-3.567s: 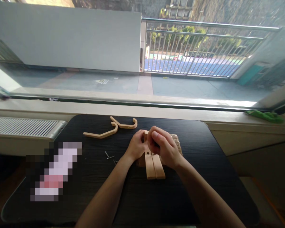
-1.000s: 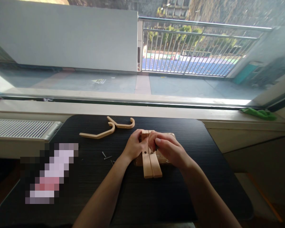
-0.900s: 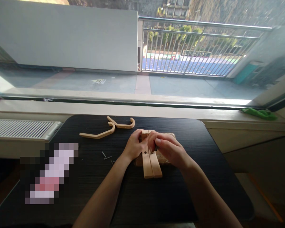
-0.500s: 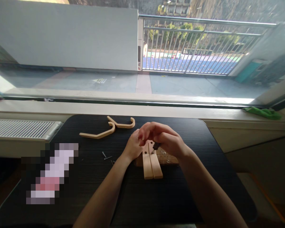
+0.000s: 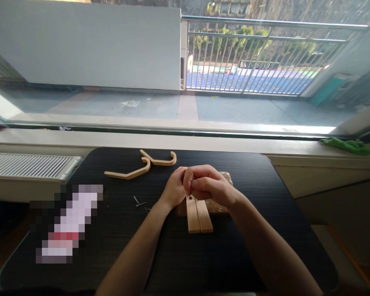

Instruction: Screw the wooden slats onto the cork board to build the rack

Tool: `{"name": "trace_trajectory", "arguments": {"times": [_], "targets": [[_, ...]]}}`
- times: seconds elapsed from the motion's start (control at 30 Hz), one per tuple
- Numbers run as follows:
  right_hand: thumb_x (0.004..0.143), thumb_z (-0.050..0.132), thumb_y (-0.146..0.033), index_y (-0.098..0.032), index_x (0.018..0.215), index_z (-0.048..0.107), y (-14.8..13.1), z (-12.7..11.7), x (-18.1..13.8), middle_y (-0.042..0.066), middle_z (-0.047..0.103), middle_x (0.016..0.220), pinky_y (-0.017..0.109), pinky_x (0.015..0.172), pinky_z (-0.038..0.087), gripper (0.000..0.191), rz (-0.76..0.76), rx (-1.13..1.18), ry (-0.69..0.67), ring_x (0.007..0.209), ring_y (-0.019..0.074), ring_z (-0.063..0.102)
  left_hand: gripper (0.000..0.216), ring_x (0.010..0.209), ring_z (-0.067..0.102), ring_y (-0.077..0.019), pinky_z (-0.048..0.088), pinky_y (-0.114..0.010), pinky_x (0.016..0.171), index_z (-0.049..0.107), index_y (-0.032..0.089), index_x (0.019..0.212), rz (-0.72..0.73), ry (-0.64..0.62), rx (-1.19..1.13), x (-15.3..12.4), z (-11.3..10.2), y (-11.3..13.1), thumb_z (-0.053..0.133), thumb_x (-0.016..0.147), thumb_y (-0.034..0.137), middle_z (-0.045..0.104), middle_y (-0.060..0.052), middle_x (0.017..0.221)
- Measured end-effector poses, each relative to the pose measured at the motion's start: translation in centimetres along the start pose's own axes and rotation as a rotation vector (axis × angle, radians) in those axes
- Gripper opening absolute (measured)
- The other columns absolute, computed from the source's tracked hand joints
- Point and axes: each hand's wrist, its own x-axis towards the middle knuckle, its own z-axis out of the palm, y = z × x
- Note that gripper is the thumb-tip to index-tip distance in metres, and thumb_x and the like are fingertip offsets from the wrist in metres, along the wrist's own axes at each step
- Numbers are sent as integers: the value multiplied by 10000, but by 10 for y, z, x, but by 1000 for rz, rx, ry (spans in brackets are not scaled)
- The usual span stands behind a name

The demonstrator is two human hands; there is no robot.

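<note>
Two pale wooden slats (image 5: 198, 215) lie side by side across a wooden block (image 5: 217, 204) in the middle of a black table (image 5: 117, 230). My left hand (image 5: 174, 190) grips the far end of the left slat with curled fingers. My right hand (image 5: 207, 186) is closed in a pinch just above the slats' far ends; what it holds is hidden by the fingers.
Two curved wooden pieces (image 5: 148, 163) lie at the table's far side. A few small screws (image 5: 141, 202) lie left of my left wrist. A blurred-out object (image 5: 68, 224) rests at the table's left. A radiator (image 5: 27, 165) and window sill stand behind; a green cloth (image 5: 347, 144) lies on the sill.
My right hand rose from the slats half a second ago, showing a small dark thing at its fingertips, and has come back down, closed over the slats' far ends. My left hand stayed put.
</note>
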Motion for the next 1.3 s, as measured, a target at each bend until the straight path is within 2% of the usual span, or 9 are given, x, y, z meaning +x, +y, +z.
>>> {"name": "trace_trajectory", "arguments": {"times": [0.13, 0.23, 0.33, 0.4, 0.6, 0.8, 1.0, 1.2, 1.3], "targets": [[795, 581, -226, -153, 666, 585, 0, -3, -3, -90, 359, 477, 212, 406, 189, 148, -61, -16, 84, 414, 57, 245, 106, 760, 552, -150, 466, -257, 700, 580, 168, 722, 13, 2, 6, 0, 1, 6, 626, 687, 79, 590, 5, 768], [792, 591, -239, -159, 640, 588, -3, -1, -5, -63, 430, 528, 226, 454, 251, 172, -92, -132, 131, 471, 72, 313, 117, 762, 554, -141, 462, -251, 698, 591, 168, 751, 0, -3, -1, 0, 0, 7, 631, 696, 74, 597, 12, 780], [818, 576, -229, -162, 605, 579, -7, 3, -6, -33, 494, 594, 246, 545, 328, 223, -150, -281, 96, 558, 90, 401, 158, 775, 569, -137, 475, -253, 721, 596, 173, 773, -16, -34, 9, 1, -1, 8, 635, 682, 50, 611, 14, 810], [836, 567, -220, -167, 592, 561, -9, 5, -6, -34, 485, 598, 254, 584, 348, 250, -196, -337, 70, 586, 98, 416, 147, 781, 577, -142, 485, -266, 740, 595, 171, 774, -18, -57, 11, 1, -3, 8, 622, 693, 52, 613, 4, 819], [878, 579, -276, -186, 580, 490, -9, 8, -9, -55, 353, 573, 264, 581, 330, 324, -206, -381, 65, 577, 105, 366, 96, 782, 578, -156, 486, -287, 755, 573, 172, 746, 4, -56, -15, 0, -2, 7, 631, 697, 112, 603, -1, 805], [975, 457, -434, -199, 628, 440, -2, 6, -11, -35, 405, 611, 271, 521, 301, 419, -152, -342, 107, 545, 104, 344, 60, 745, 566, -153, 473, -270, 694, 571, 169, 737, 14, -18, -39, 1, 0, 5, 618, 701, 162, 613, -8, 779], [995, 417, -418, -208, 677, 436, 1, 6, -12, -28, 410, 625, 271, 537, 311, 381, -133, -371, 155, 572, 119, 350, 53, 743, 575, -158, 482, -277, 711, 585, 168, 734, -10, -11, -60, 0, 0, 7, 628, 716, 192, 627, -10, 775], [976, 441, -295, -196, 753, 481, -2, 6, -15, -29, 438, 679, 264, 584, 334, 247, -134, -389, 157, 618, 120, 387, 54, 776, 594, -168, 491, -288, 736, 617, 152, 767, -12, -20, -64, 0, 1, 7, 642, 723, 171, 642, -25, 821], [970, 456, -287, -196, 770, 481, -3, 5, -17, -27, 445, 706, 269, 615, 345, 221, -150, -411, 161, 647, 123, 399, 51, 782, 592, -164, 485, -277, 728, 611, 151, 761, -25, -31, -76, 0, 1, 6, 638, 718, 153, 630, -17, 815]]}}
